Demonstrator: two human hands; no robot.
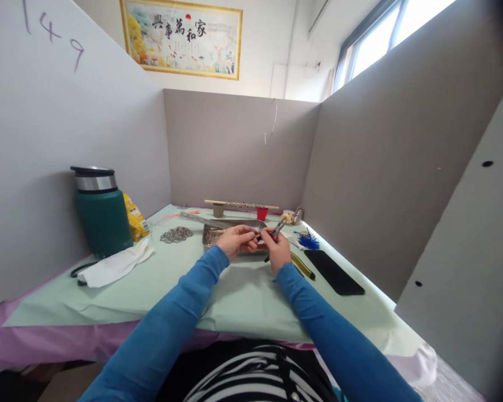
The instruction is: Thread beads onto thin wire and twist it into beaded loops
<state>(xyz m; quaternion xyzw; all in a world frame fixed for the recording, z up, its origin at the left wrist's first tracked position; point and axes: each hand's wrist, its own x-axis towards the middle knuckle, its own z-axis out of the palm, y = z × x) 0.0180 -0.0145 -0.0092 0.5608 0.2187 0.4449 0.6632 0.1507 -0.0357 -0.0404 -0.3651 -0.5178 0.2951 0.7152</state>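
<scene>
My two hands meet over the near side of a metal tray that holds small bead-like pieces. My left hand is closed in a pinch at the fingertips; what lies between them is too small to make out. Close beside it, my right hand is wrapped round a pair of pliers, with the grey metal end pointing up and away. Its fingertips nearly touch those of the left. A curved yellow handle shows on the table just beyond the right wrist. Thin metal rods or wires lie across the tray's left side.
Left stand a green bottle, a yellow packet and a white cloth. A beaded pile lies left of the tray. Behind, a beaded stick rests on two small cups. Right are blue tassels and a black phone.
</scene>
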